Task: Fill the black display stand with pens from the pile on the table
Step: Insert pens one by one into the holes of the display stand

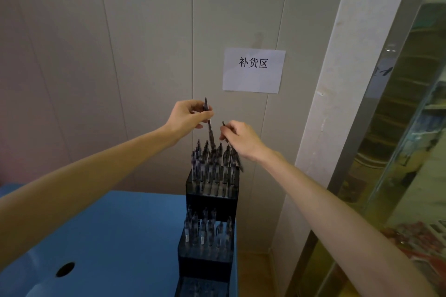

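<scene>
The black display stand (pixel 209 200) stood at the blue table's (pixel 120 236) right edge, its top tier crowded with pens (pixel 212 164). The left hand (pixel 187 117) pinched one pen (pixel 209 123) upright above that tier. The right hand (pixel 241 138) gripped another pen (pixel 237 159), slanting beside the stand's right side.

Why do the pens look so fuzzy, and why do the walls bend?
Head view: the pens in the black display stand blur together, soft and dim; the pen in the left hand is smeared; the wide lens bows the wall panels and door frame; the paper sign stays readable.
</scene>
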Motion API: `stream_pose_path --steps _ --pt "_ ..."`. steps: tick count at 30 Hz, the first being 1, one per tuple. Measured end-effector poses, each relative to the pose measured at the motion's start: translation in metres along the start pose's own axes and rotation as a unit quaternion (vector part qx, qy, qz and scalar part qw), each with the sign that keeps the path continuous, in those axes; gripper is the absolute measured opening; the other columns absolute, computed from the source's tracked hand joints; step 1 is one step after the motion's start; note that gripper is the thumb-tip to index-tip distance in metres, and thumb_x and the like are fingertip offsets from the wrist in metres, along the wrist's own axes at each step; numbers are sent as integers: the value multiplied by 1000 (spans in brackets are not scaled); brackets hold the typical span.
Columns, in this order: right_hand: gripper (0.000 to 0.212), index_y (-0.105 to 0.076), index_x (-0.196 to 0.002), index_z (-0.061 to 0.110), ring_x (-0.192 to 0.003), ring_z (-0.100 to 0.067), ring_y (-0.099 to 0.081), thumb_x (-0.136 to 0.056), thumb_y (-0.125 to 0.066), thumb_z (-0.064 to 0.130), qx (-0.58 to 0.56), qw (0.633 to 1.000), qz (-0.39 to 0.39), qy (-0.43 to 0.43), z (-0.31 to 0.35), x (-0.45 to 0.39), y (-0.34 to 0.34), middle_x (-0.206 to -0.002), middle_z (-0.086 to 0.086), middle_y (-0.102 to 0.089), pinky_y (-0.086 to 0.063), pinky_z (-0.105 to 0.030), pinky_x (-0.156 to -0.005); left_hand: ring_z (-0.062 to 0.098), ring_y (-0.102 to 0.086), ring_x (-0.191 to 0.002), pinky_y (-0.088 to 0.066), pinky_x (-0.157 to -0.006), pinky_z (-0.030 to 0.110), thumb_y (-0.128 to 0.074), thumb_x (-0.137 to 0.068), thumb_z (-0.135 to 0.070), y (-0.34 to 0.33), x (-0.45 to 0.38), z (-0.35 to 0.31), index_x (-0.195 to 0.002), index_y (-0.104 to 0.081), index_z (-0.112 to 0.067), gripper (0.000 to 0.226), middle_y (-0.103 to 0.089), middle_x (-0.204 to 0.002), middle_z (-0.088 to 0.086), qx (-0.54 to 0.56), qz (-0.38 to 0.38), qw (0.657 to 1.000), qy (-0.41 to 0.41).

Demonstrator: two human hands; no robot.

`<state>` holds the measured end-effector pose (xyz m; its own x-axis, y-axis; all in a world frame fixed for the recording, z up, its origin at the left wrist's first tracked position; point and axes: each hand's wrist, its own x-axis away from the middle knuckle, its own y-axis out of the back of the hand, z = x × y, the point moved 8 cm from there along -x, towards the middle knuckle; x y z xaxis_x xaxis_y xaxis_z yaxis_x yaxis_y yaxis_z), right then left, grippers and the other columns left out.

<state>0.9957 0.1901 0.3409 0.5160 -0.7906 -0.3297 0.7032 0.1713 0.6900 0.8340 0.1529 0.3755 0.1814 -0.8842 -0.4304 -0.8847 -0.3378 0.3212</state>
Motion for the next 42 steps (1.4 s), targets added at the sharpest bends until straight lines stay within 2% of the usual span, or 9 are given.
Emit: stream_pose_path --steps 4,6,11,14,23,27,34,38,42 --pt "34 -67 -93 7 -62 -14 -51 -105 -51 34 -53 996 -77 -5 -4 0 23 -73 -8 -61 -42 -30 -61 16 -74 -88 -61 -80 28 -74 -90 -20 -11 6 -2 -111 -71 -9 24 -75 -99 3 -44 58 997 -28" --pt "34 -65 -90 5 -60 -14 -47 -105 -52 33 -89 989 -114 -11 -5 2 36 -70 -5 -55 -38 -26 -59 16 -74 -88 -61 -82 30 -74 -90 -19 -16 9 0 -111 -71 -9 24 -75 -99 4 -58 83 994 -31" --pt "38 -69 -93 0 -69 -23 -56 -103 -55 34 -106 983 -152 1 -10 6 51 -82 -25 -65 -45 -35 -67 12 -74 -85 -60 -89 34 -77 -87 -19 -21 15 9 -111 -71 -14 24 -74 -100 -2 -141 117 982 -56" --pt "37 -71 -90 4 -69 -22 -59 -102 -57 35 -92 984 -151 8 -14 9 50 -81 -20 -68 -51 -41 -71 7 -73 -85 -60 -90 32 -78 -87 -20 -28 20 13 -107 -73 -18 21 -74 -100 -5 -190 149 968 -75" --pt "34 -73 -85 8 -65 -14 -58 -100 -61 36 -105 984 -140 5 -25 16 42 -69 -2 -66 -48 -34 -70 1 -72 -86 -58 -91 24 -75 -90 -28 -23 24 12 -110 -76 -16 23 -77 -95 -6 -222 125 961 -104" --pt "34 -73 -84 8 -68 -19 -61 -100 -62 35 -112 983 -146 8 -26 19 41 -74 -10 -70 -53 -40 -72 0 -72 -82 -60 -87 27 -77 -88 -31 -19 23 12 -103 -78 -17 21 -77 -90 -7 -248 117 955 -116" --pt "32 -73 -82 11 -72 -29 -66 -99 -62 36 -113 983 -144 9 -27 21 40 -73 -7 -70 -56 -48 -76 -1 -71 -79 -61 -84 29 -77 -88 -33 -17 21 12 -99 -78 -19 18 -76 -87 -9 -276 141 944 -116" --pt "33 -73 -81 10 -67 -22 -63 -99 -63 36 -110 983 -144 16 -26 24 41 -72 -9 -69 -55 -49 -75 1 -71 -84 -59 -89 28 -75 -89 -31 -27 26 18 -104 -77 -19 19 -76 -93 -8 -270 179 940 -106" --pt "33 -72 -81 11 -66 -17 -61 -100 -62 36 -101 985 -137 16 -25 26 40 -70 -4 -68 -54 -46 -75 2 -69 -85 -56 -85 26 -68 -95 -31 -33 28 15 -108 -77 -18 20 -76 -98 -5 -287 156 938 -117"
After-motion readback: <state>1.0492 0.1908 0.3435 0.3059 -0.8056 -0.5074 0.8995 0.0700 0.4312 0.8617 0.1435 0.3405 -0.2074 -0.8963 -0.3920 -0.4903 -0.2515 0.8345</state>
